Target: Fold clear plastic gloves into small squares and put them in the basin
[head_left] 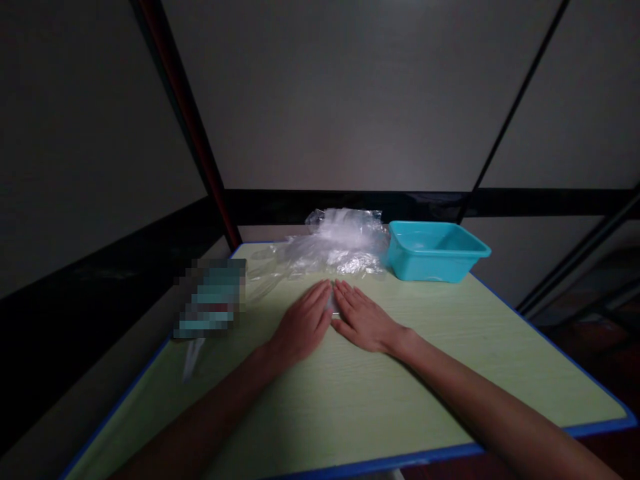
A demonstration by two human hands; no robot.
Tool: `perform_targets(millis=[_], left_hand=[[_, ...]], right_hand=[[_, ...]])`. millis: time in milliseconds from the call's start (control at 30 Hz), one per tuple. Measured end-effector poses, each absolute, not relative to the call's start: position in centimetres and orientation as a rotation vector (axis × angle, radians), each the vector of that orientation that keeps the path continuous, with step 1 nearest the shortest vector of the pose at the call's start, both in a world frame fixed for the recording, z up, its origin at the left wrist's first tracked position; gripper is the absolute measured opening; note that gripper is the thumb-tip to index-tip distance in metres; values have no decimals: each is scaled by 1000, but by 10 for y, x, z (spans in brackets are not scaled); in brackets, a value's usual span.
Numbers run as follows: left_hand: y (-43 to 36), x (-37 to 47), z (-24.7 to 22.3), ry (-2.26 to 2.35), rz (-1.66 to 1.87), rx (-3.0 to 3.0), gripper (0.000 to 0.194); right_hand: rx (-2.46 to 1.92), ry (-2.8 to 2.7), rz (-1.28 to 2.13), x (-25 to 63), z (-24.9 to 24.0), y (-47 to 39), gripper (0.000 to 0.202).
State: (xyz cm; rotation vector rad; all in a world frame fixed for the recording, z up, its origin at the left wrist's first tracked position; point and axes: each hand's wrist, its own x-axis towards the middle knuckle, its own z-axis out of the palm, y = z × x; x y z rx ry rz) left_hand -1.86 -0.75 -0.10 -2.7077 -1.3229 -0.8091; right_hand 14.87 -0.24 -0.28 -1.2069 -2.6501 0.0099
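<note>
Side by side near the middle of the table, my left hand (303, 321) and my right hand (367, 319) lie flat, palms down, fingers stretched forward. Between them shows a strip of a small, pale, flat piece (333, 303); the hands cover most of it, so I cannot tell its kind. Just beyond the fingertips spreads a heap of clear plastic bags or film (345, 240), crumpled and shiny. Neither hand is closed round anything.
A turquoise plastic basin (433, 267) stands at the back right of the pale green, blue-edged table (325, 413). On the left lies a blurred-out item (213, 300), with a thin whitish strip (193, 357) near it. Grey wall panels (340, 100) rise behind the table.
</note>
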Motion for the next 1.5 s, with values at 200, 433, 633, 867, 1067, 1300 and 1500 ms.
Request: perform_targets(millis=[200, 433, 633, 867, 1067, 1300, 1500], left_hand=[[-10, -16, -11, -1253, -550, -2763, 47], [-9, -16, -13, -1262, -454, -2759, 50], [-9, -16, -13, -1273, -415, -2748, 52], [-11, -14, -9, -1310, -361, -2752, 52], [-11, -21, -9, -1292, -393, -2770, 52], [-11, -29, -13, -1309, -412, -2756, 54], [-12, -29, -11, -1369, -423, -2748, 66]], right_hand=[[-1226, -2680, 30, 149, -7, 0, 61], [-1224, -2693, 48, 150, -8, 0, 62], [-1220, -2717, 29, 150, -8, 0, 61], [-1230, -2743, 31, 149, -6, 0, 61], [-1264, -2726, 48, 150, -4, 0, 63], [-1325, -2678, 60, 153, -5, -3, 72], [-1370, -2603, 29, 154, -2, -6, 77]])
